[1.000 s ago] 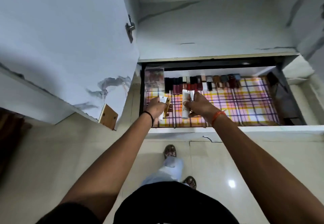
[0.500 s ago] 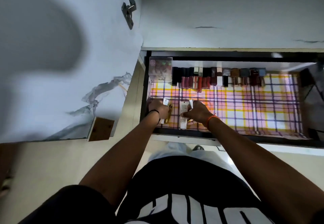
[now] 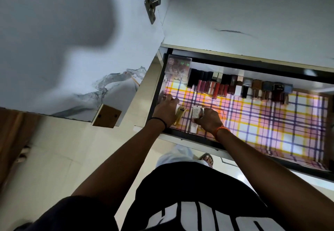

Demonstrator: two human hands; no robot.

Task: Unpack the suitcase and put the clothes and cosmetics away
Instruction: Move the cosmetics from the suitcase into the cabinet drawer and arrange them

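Observation:
An open drawer (image 3: 182, 134) lined with a plaid sheet (image 3: 271, 122) holds a row of lipsticks and small bottles (image 3: 235, 86) along its back, with a clear box (image 3: 178, 68) in the back left corner. My left hand (image 3: 166, 108) rests at the drawer's front left, fingers bent down onto the liner; what is under them is hidden. A gold tube (image 3: 180, 113) lies against its thumb side. My right hand (image 3: 210, 121) grips a white tube (image 3: 195, 116) and a small silver item (image 3: 202, 111) low over the liner.
The open cupboard door (image 3: 72, 50) with its hinge (image 3: 152, 4) stands at my left, close to my left arm. A marble-look shelf (image 3: 253, 13) overhangs the drawer's back. My sandalled foot (image 3: 207, 158) stands on the tiled floor below the drawer front.
I have leaned in closer over the drawer. My left hand has moved toward the drawer's left edge, and the gold tube now shows lying on the liner. My right hand still grips the white tube.

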